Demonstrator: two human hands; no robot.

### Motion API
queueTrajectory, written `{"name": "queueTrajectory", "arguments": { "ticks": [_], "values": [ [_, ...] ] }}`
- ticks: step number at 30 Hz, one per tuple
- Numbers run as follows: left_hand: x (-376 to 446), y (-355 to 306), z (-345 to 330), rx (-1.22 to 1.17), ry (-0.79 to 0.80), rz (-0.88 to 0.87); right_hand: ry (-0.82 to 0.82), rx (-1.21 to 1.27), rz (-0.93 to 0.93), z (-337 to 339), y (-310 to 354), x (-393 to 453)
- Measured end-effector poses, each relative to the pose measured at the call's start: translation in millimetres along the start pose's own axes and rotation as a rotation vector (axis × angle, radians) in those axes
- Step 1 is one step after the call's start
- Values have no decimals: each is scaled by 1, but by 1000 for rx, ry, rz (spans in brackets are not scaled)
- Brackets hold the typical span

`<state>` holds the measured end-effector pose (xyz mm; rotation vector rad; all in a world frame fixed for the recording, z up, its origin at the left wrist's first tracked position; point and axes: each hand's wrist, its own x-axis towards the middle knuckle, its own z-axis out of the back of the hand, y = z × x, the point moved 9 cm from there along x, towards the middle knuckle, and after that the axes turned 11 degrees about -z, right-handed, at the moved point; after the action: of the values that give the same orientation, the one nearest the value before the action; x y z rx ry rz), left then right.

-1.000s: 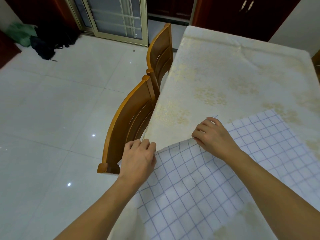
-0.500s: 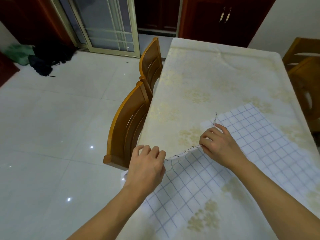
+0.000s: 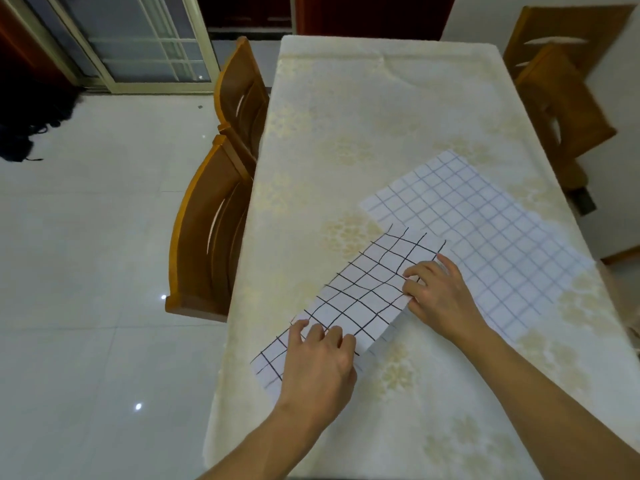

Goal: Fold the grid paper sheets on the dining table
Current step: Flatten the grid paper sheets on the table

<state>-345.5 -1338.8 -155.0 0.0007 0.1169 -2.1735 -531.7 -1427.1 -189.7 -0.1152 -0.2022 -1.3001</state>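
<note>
A white grid paper sheet lies diagonally on the dining table. Its near-left part is turned over into a flap that shows bold black grid lines, while the flat part shows faint lines. My left hand pinches the flap's near end close to the table's left edge. My right hand grips the flap's free edge at its far end, fingers curled on the paper.
The table carries a cream cloth with a pale gold flower pattern. Two wooden chairs stand along its left side and another chair at its right. White floor tiles spread to the left, with a glass door behind.
Both hands have carried the sheet's left edge up and over toward the right, so the black-lined side now faces up as a flap. The view has swung right over the table.
</note>
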Motion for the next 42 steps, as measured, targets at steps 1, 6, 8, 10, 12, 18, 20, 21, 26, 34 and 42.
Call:
{"name": "queueTrajectory", "arguments": {
  "ticks": [1, 6, 8, 10, 12, 18, 20, 21, 26, 34, 42],
  "values": [
    [0, -7, -6, -2, 25, -17, 8, 2, -13, -6, -2, -6],
    [-2, -21, -33, -10, 94, -75, 85, -32, -85, -38, -17, -34],
    [-3, -16, -39, -17, 78, -81, 114, -46, -107, -45, -22, -42],
    [-4, -6, -44, -22, 64, -87, 119, -52, -128, -46, -24, -44],
    [-4, 6, -50, -18, 53, -92, 107, -46, -140, -46, -21, -41],
    [0, 50, -67, -29, 22, -44, 77, -20, -59, -52, 14, -11],
    [1, 66, -74, -18, 43, -27, 85, -24, -31, -57, 26, 4],
    [2, 73, -77, -10, 54, -25, 106, -29, -20, -60, 31, 12],
    [1, 100, -95, -6, 115, 23, 234, -36, 105, -86, 59, 47],
    [-20, 121, -118, -141, 171, 286, 361, -65, -14, -116, 41, 58],
    [-18, 137, -120, -123, 282, 362, 339, -53, 117, -118, 60, 84]
  ]
}}
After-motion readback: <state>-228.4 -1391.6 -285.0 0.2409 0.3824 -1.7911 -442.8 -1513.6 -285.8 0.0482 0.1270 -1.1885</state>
